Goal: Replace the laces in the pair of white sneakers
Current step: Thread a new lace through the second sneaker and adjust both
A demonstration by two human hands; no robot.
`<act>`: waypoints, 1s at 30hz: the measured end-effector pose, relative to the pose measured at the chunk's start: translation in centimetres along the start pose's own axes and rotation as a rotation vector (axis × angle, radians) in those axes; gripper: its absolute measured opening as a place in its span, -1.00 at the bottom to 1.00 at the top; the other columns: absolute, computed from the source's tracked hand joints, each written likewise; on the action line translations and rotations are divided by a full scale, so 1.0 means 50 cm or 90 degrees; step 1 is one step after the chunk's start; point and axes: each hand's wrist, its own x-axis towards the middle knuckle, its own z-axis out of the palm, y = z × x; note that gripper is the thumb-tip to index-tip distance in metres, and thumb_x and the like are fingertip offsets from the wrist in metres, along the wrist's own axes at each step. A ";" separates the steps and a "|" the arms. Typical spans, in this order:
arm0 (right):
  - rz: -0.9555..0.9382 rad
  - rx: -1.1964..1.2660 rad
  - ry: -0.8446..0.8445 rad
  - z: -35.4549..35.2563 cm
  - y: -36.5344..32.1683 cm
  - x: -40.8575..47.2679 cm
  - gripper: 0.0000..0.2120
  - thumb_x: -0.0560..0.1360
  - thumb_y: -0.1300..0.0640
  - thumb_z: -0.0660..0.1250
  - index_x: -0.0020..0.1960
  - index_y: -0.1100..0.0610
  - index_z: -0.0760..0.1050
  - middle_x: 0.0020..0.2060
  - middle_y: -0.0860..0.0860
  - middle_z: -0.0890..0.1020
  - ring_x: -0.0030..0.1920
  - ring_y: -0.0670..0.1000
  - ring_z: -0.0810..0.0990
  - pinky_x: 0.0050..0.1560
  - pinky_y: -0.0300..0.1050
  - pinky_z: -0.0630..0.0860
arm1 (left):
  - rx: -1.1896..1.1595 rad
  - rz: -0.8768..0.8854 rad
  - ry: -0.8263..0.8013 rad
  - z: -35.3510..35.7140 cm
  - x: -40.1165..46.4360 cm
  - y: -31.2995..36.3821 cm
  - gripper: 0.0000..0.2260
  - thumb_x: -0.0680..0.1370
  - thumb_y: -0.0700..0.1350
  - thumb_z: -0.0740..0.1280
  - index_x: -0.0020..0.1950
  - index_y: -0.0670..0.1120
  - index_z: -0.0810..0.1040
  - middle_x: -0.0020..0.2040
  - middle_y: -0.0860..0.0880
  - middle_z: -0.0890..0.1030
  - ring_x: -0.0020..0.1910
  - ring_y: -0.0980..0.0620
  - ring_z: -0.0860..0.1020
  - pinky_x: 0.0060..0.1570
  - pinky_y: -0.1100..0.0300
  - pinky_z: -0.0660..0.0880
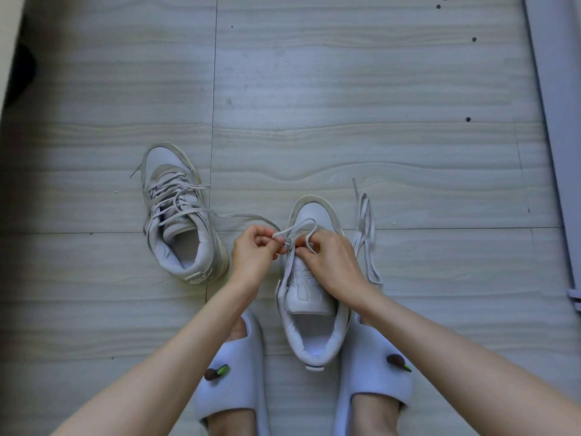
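Hands working a lace at the near sneaker's eyelets.

Near sneaker [314, 297] is standing on the floor [345, 89] between two slippered feet, toe pointing away. Left hand [254, 253] is pinching the lace [295, 229] above its tongue; right hand [330, 262] is pinching the same lace beside it. Second sneaker [179, 215] is sitting left of it, loosely laced. Spare lace [364, 234] is lying just right of it.

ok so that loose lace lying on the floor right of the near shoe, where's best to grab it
Pinch the loose lace at its far tip, the single strand sticking out past the folded bundle. Come from above with the right hand, which is nearest. It lies flat on the floor, so a free end probably lifts more cleanly than the doubled strands.
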 end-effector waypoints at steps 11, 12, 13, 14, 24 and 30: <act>0.010 0.030 -0.016 0.006 0.003 0.003 -0.85 0.45 0.08 0.36 -0.02 0.04 0.65 -0.11 0.03 0.69 -0.02 0.08 0.60 0.09 0.03 0.46 | 0.055 0.014 -0.011 -0.009 0.000 -0.009 -0.82 0.50 -0.34 0.33 -0.20 -0.11 0.42 -0.33 -0.09 0.55 -0.49 0.23 0.53 -0.42 0.42 0.43; 0.012 0.026 -0.018 0.006 0.004 0.004 -0.85 0.45 0.08 0.36 -0.01 0.03 0.65 -0.10 0.03 0.69 -0.02 0.08 0.60 0.08 0.02 0.46 | 0.078 0.030 -0.012 -0.010 0.000 -0.010 -0.81 0.50 -0.35 0.32 -0.21 -0.10 0.42 -0.33 -0.08 0.55 -0.47 0.20 0.54 -0.40 0.41 0.44; 0.017 0.022 -0.020 0.007 0.005 0.005 -0.84 0.45 0.07 0.36 0.00 0.03 0.65 -0.10 0.03 0.68 -0.01 0.07 0.60 0.07 -0.01 0.46 | 0.122 0.067 -0.009 -0.010 0.002 -0.010 -0.80 0.49 -0.35 0.32 -0.22 -0.08 0.43 -0.33 -0.06 0.55 -0.42 0.15 0.56 -0.37 0.38 0.45; 0.024 0.018 -0.022 0.008 0.006 0.006 -0.84 0.45 0.07 0.36 0.00 0.03 0.64 -0.10 0.03 0.68 -0.01 0.08 0.60 0.04 -0.05 0.46 | 0.187 0.119 -0.009 -0.010 0.003 -0.007 -0.80 0.48 -0.35 0.32 -0.22 -0.07 0.45 -0.32 -0.04 0.55 -0.36 0.08 0.57 -0.32 0.33 0.47; 0.060 0.103 -0.029 0.001 0.006 0.006 -0.84 0.44 0.11 0.40 0.00 0.08 0.66 -0.07 0.00 0.69 0.00 -0.04 0.60 0.00 -0.22 0.43 | 0.047 -0.045 -0.057 -0.008 0.013 -0.002 -0.87 0.47 -0.26 0.40 -0.25 -0.10 0.53 -0.31 -0.04 0.56 -0.40 0.14 0.50 -0.39 0.37 0.40; 0.064 0.137 -0.033 0.002 0.007 0.009 -0.88 0.44 0.14 0.40 -0.06 0.07 0.68 -0.12 -0.02 0.70 -0.04 -0.09 0.61 -0.08 -0.33 0.41 | 0.071 0.012 -0.079 -0.014 0.003 -0.004 -0.87 0.48 -0.30 0.37 -0.22 -0.10 0.61 -0.34 0.00 0.61 -0.41 0.21 0.54 -0.37 0.41 0.44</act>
